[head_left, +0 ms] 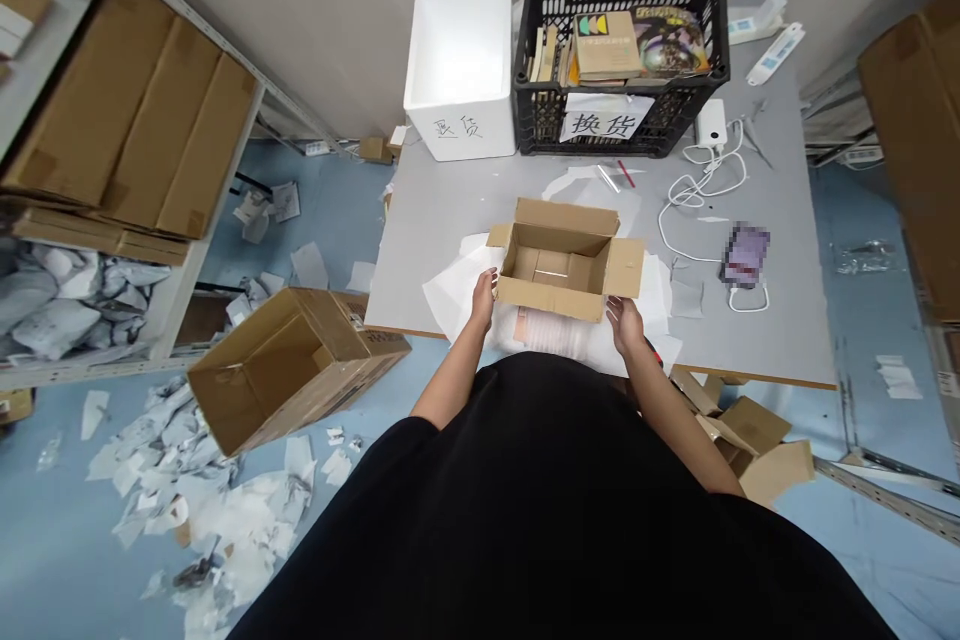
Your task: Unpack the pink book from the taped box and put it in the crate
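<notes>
"Where's the open cardboard box [551,297]?"

"Near the front edge of the grey tabletop [412,240], left hand [484,300] and right hand [625,325] pinching its near corners."

"Elbow room?"

"Tabletop shows leftward; the black plastic crate [671,115] stands apart behind."

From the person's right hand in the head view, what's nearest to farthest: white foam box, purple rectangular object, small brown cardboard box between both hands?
1. Small cardboard box, touching the right hand.
2. Purple rectangular object, farther right.
3. White foam box, back left.
</notes>
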`<state>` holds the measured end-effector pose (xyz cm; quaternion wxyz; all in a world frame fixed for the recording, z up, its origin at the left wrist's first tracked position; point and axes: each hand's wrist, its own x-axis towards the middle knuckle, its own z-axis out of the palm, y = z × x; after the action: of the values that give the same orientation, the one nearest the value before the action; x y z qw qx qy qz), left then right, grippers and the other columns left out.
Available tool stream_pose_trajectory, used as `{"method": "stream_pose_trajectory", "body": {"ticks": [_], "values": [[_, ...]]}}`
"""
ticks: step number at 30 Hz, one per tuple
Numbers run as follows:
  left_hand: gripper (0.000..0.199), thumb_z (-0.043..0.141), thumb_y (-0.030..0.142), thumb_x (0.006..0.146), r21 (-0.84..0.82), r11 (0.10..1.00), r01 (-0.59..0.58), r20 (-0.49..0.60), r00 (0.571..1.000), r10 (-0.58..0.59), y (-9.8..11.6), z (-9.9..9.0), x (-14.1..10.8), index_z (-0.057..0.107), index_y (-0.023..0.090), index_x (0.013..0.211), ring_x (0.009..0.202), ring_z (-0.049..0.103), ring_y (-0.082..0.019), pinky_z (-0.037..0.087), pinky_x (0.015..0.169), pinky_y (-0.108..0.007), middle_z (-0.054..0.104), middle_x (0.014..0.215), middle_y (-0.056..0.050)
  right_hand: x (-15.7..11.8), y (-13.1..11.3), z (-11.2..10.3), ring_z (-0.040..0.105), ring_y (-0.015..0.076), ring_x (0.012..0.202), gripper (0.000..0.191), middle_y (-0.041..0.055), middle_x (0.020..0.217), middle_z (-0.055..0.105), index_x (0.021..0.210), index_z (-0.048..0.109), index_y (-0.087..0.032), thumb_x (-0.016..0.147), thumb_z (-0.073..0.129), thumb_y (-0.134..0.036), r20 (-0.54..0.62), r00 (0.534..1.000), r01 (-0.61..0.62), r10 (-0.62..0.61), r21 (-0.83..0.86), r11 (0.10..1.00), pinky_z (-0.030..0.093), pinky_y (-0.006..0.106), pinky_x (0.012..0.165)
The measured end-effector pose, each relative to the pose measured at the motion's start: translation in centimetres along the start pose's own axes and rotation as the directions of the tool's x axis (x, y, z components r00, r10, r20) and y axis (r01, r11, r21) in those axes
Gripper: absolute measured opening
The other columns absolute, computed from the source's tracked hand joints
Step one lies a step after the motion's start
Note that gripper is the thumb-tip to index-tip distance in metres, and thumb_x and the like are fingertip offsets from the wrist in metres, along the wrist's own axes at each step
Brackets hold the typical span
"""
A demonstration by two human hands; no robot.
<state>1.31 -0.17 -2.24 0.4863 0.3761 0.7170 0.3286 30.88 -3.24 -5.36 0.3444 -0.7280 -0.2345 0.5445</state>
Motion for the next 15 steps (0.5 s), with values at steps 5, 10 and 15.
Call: {"method": "stream_pose_trajectory", "body": {"ticks": [5, 10, 15], "values": [[0.05, 0.036, 0.047, 0.098, -0.25, 0.965, -0.075, 0.18, 0.976, 0.123, 2.5, 0.3, 1.1, 0.047, 0.023, 0.14, 0.136, 0.05, -0.014, 0.047, 0.108, -0.029, 0.048, 0.152, -0.005, -1.2, -3.0, 2.6, 0.057, 0.0125, 0.122, 0.062, 0.005, 0.134, 0.055, 0.135, 0.048, -0.023, 0.082, 0.052, -0.056, 0.153, 0.981, 0.061, -0.122, 0.353, 0.934, 0.05, 0.026, 0.104], [0.059, 0.033, 0.059, 0.097, -0.155, 0.981, -0.115, 0.256, 0.954, 0.153, 3.9, -0.3, 1.2, 0.041, 0.025, 0.144, 0.137, 0.049, -0.015, 0.049, 0.107, -0.027, 0.046, 0.154, -0.005, -3.9, -3.8, 4.0, 0.053, 0.011, 0.129, 0.068, 0.0023, 0.138, 0.053, 0.136, 0.051, -0.023, 0.081, 0.059, -0.061, 0.021, 0.985, 0.146, -0.17, 0.419, 0.896, 0.045, 0.025, 0.113], [0.06, 0.036, 0.062, 0.095, -0.093, 0.985, -0.145, 0.481, 0.86, 0.172, 5.6, 1.1, 1.7, 0.04, 0.027, 0.144, 0.137, 0.05, -0.016, 0.05, 0.107, -0.028, 0.046, 0.153, -0.005, -7.6, -1.0, 2.6, 0.052, 0.0126, 0.131, 0.068, 0.0028, 0.136, 0.055, 0.135, 0.053, -0.022, 0.08, 0.059, -0.062, -0.239, 0.967, 0.194, -0.084, 0.486, 0.852, 0.046, 0.028, 0.113]]}}
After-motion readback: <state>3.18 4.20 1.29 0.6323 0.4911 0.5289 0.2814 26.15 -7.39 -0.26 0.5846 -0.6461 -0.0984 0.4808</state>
